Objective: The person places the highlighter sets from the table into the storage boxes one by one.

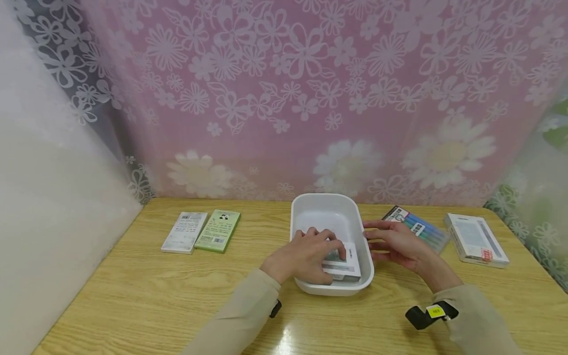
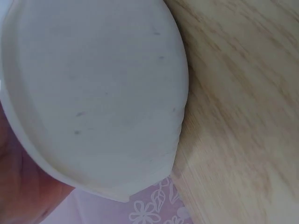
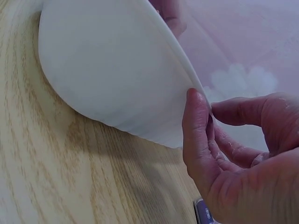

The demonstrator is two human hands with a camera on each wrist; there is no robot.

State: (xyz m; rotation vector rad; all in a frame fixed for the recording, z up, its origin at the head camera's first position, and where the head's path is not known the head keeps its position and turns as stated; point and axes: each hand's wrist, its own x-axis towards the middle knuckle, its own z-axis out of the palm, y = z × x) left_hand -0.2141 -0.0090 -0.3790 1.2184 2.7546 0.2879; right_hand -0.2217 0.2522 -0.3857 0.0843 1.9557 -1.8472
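A white plastic basin [image 1: 326, 207] stands on the wooden table. Inside its near end lies a flat white box [image 1: 352, 268] with a greyish panel on top. My left hand [image 1: 306, 256] reaches into the basin and grips this box from above, with arched fingers over it and the thumb at its near left side; part of the box is covered. Against the basin's right side, my right hand [image 1: 399, 244] touches the outer wall and rim with extended fingers [image 3: 194, 126]. The left wrist view mostly shows the basin's outer wall [image 2: 103, 84].
Right of the basin lie a clear pack of coloured pens [image 1: 428, 231] and another white box [image 1: 477, 241] with a red sticker. A white packet [image 1: 184, 232] and a green packet [image 1: 218, 230] with a panda picture lie at the left. A pink flowered curtain [image 1: 266, 123] hangs behind.
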